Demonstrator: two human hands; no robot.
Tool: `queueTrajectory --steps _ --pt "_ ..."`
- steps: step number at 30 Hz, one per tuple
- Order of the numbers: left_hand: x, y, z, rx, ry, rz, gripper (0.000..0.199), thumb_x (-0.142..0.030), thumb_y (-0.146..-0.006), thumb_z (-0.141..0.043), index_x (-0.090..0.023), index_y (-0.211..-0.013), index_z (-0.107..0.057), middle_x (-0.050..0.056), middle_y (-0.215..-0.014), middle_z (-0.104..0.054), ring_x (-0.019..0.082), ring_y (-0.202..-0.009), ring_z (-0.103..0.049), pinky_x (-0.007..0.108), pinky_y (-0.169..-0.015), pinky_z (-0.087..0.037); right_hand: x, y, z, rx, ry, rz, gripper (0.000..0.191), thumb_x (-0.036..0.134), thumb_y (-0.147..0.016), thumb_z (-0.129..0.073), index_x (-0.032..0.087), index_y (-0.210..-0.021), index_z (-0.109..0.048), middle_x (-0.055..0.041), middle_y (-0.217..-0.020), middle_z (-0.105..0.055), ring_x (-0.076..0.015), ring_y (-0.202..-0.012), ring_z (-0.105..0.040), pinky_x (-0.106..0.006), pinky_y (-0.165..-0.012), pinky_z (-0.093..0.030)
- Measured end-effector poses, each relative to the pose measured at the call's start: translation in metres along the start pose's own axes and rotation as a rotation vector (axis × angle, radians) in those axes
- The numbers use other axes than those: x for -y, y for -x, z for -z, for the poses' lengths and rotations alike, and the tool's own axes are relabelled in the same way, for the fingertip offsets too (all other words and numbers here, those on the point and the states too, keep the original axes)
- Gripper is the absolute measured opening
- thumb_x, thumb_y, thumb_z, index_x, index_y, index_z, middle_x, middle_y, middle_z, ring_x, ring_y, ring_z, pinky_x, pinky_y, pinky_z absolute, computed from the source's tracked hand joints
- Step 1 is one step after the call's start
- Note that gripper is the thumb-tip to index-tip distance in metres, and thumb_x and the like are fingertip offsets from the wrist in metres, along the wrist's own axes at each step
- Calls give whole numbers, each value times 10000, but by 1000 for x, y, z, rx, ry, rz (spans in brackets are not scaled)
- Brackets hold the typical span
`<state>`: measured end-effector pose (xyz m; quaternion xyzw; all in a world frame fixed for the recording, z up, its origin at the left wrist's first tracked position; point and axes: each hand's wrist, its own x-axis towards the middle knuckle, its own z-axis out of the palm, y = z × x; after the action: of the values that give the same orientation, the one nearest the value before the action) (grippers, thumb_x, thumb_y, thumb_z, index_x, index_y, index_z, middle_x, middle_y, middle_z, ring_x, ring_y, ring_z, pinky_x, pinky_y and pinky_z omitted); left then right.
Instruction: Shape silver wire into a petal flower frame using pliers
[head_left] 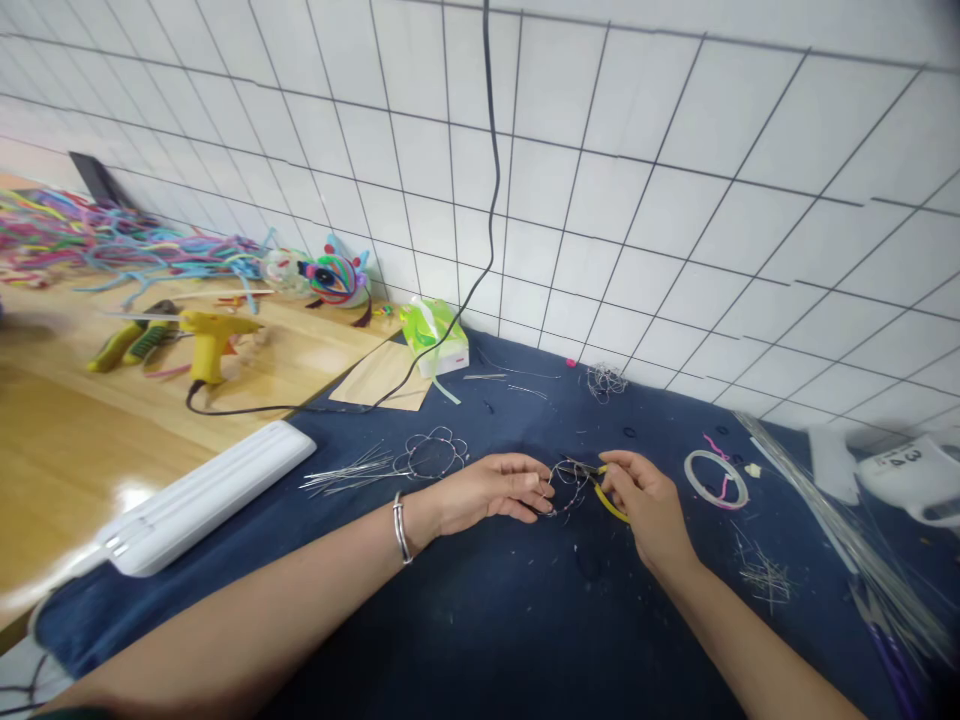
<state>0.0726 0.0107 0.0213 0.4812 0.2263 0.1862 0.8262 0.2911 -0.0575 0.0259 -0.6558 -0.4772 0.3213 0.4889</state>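
My left hand (501,488), with a silver bangle on its wrist, pinches the edge of a bent wire loop piece (564,505) between thumb and fingers. From the other side, my right hand (643,492) grips pliers with yellow handles (611,503). The dark jaws of the pliers reach to the upper right of the wire piece; whether they are clamped on it I cannot tell. Left of my hands, a flower-shaped wire piece (433,453) lies on the dark blue cloth (517,620), beside a bundle of straight wires (349,474).
A tangled wire coil (605,381) lies near the tiled wall. To the right are a tape roll (716,480), cut wire bits (766,578), long wires (847,530) and purple-handled scissors (889,655). A white lamp (210,500), yellow glue gun (212,345) and tissue pack (435,335) stand left.
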Motion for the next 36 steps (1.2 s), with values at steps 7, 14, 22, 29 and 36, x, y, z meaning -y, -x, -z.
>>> queueTrajectory --steps 7,14,22,29,36 --pt "6 -1 -6 -71 -130 -18 351 -279 -730 -646 -152 -1039 -540 122 -1030 -597 214 -901 -608 355 -785 -464 2 2 -2 10 -18 -8 264 356 -783 -490 175 -935 -607 4 -656 -543 -99 -535 -428 -219 -508 -346" --pt "8 -3 -10 -153 -117 -19 384 -298 -743 -624 -165 -1081 -501 110 -991 -609 187 -814 -627 330 -717 -486 1 5 -3 43 37 22 269 360 -798 -459 184 -934 -611 2 -651 -558 -111 -552 -454 -232 -541 -377" --pt "11 -2 -14 -192 -241 -62 397 -248 -765 -578 -186 -1142 -468 106 -1016 -591 183 -797 -627 330 -695 -494 8 10 -4 66 125 62 257 340 -805 -437 194 -918 -615 1 -660 -583 -122 -567 -481 -235 -555 -385" --pt "18 -6 -8 -193 -175 -50 317 -271 -777 -562 -152 -1067 -513 102 -930 -620 166 -735 -630 300 -652 -499 0 9 -8 71 135 80 246 314 -800 -428 192 -900 -616 6 -643 -578 -123 -560 -488 -241 -562 -390" --pt "19 -6 1 -194 -233 -2 330 -310 -789 -533 -170 -1086 -498 77 -873 -632 126 -579 -615 237 -496 -480 -8 8 -10 81 115 100 268 312 -814 -398 207 -916 -623 2 -674 -568 -122 -572 -486 -242 -562 -392"
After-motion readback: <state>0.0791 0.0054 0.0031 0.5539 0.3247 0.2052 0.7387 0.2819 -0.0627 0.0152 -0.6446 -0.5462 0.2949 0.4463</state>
